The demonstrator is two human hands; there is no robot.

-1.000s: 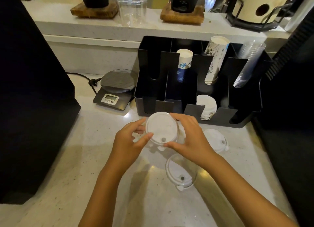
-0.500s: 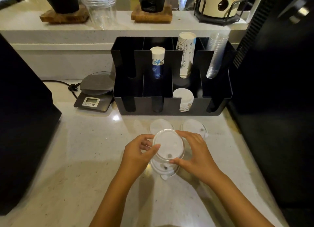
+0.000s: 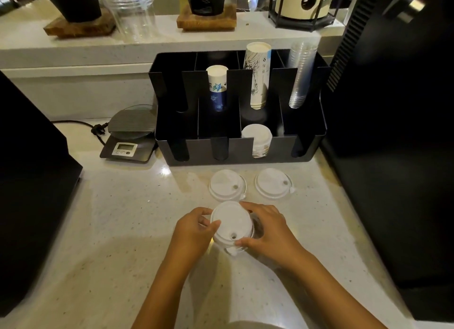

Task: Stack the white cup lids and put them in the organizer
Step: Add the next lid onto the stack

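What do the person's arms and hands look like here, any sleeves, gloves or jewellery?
Both forearms are bare all the way to the bottom of the frame, with no sleeves visible. The left hand and right hand are ungloved, and no rings, watch or bracelets show on either.

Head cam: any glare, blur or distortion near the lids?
Head view: small glare spot on the counter in front of the organizer; wide-angle bend at the edges; both hands and the held lid stack slightly soft; two loose lids sharp.

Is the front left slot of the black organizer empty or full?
Empty as far as visible: the organizer's front left slot shows only dark walls.
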